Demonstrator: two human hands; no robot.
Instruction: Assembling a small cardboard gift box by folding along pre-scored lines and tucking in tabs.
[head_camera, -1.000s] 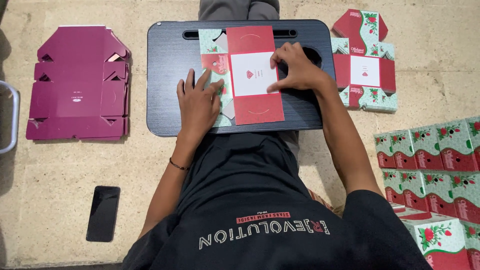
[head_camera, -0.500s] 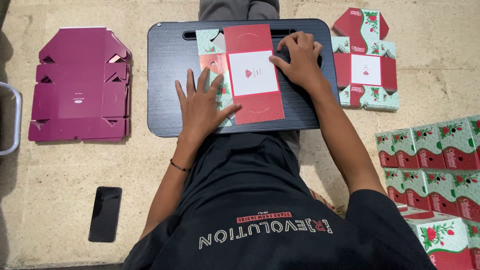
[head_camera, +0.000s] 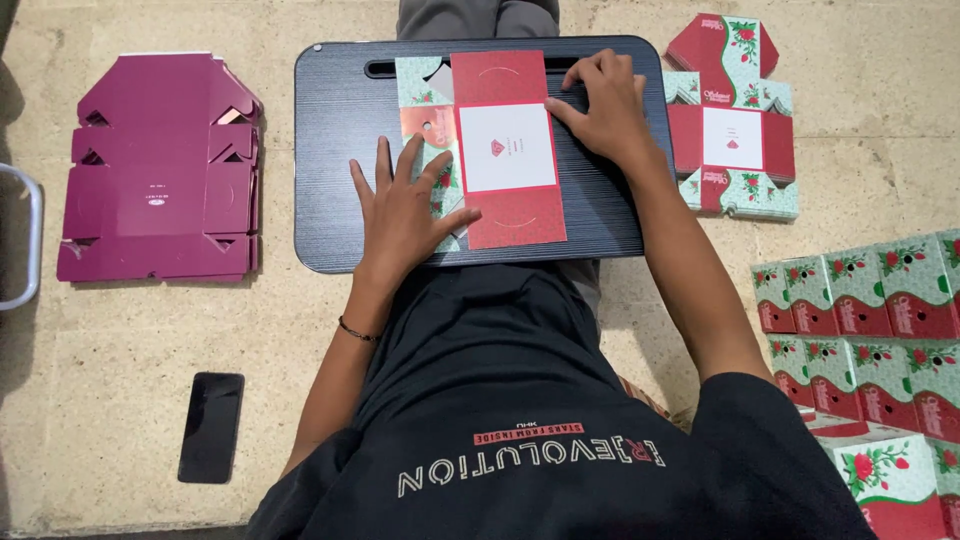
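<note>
I log left hand (head_camera: 405, 205) spread flat, gripping nothing, on the red box blank (head_camera: 495, 145) at 9 o'clock; right hand (head_camera: 600, 105) presses its 3 o'clock edge, open-palmed, on the black tray (head_camera: 335, 150).

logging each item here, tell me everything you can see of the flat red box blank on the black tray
The flat box blank is printed card, lying unfolded on the black lap tray. Its long middle strip is red with a white square panel bearing a small red emblem; curved slit lines show near both ends. Side flaps on its left are pale green with a rose pattern, one looking coppery. The left hand lies flat on those flaps, thumb at the strip's edge. The right hand presses fingertips on the upper right edge.
</note>
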